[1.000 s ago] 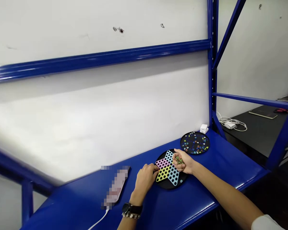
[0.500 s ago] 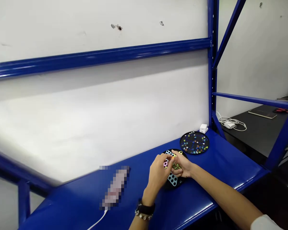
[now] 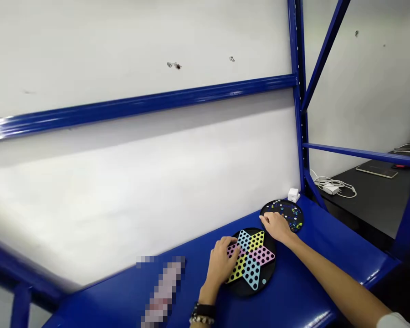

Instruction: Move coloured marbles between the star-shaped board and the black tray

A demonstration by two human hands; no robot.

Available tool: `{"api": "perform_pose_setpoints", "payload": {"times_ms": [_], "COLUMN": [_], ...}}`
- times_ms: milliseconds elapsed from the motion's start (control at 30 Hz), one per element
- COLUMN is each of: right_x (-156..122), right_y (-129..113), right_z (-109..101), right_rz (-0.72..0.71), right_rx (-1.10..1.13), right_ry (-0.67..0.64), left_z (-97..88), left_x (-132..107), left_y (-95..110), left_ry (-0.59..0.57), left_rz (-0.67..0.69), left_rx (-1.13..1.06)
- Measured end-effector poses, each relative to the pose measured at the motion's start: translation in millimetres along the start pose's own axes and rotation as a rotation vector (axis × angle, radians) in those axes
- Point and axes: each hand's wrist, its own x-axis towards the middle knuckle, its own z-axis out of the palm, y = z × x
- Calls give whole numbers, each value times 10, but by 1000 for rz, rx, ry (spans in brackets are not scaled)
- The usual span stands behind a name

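Note:
A Chinese checkers board (image 3: pixel 252 269), a six-pointed star in blue, yellow and pink with black holes, lies on a round black base. My left hand (image 3: pixel 222 260) rests at the board's left pink point, thumb and fingers apart, nothing visible between them. To the upper right of the board is a round black tray (image 3: pixel 299 216) with colourful marbles scattered in it. My right hand (image 3: pixel 276 225) is palm down over the tray's near left side, its fingers curled. Whatever is under those fingers is hidden. A small light-blue disc (image 3: pixel 264 281) shows on the base's lower right.
Two white charger blocks (image 3: pixel 294 195) stand behind the tray by the blue rack post (image 3: pixel 298 114). A blurred-out object (image 3: pixel 162 291) lies at left on the blue table (image 3: pixel 294 282). White cables (image 3: pixel 335 187) lie on a black table at right.
My hands, earlier together over the board with green marbles in the right palm, have parted. The right moved to the tray; the left stayed by the board. The view tilted upward.

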Motion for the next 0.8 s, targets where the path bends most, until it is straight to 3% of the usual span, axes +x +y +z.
{"api": "perform_pose_setpoints", "payload": {"times_ms": [133,267,367,467,533,667,800], "right_x": [203,218,132,-20,-148,-373,-435], "right_y": [349,525,423,164,-30,-297,-346], "right_z": [37,72,60,91,158,323,365], "right_rz": [39,13,-55,-192,-310,-533,-554], "right_rx": [-336,-458,-439,-324,-218,-97,-90], "right_ry": [-47,43,90,92,17,-325,-475], "left_z": [69,89,116,164,190,201,202], "left_x": [-72,-76,-64,-45,-37,-72,-147], "left_y": [-65,-79,-91,-122,-151,-190,-159], "left_ry": [-53,-90,-102,-95,-86,-53,-138], "left_rz": [34,14,-16,-64,-89,-49,-6], "left_rx": [0,-13,23,70,91,108,106]}}
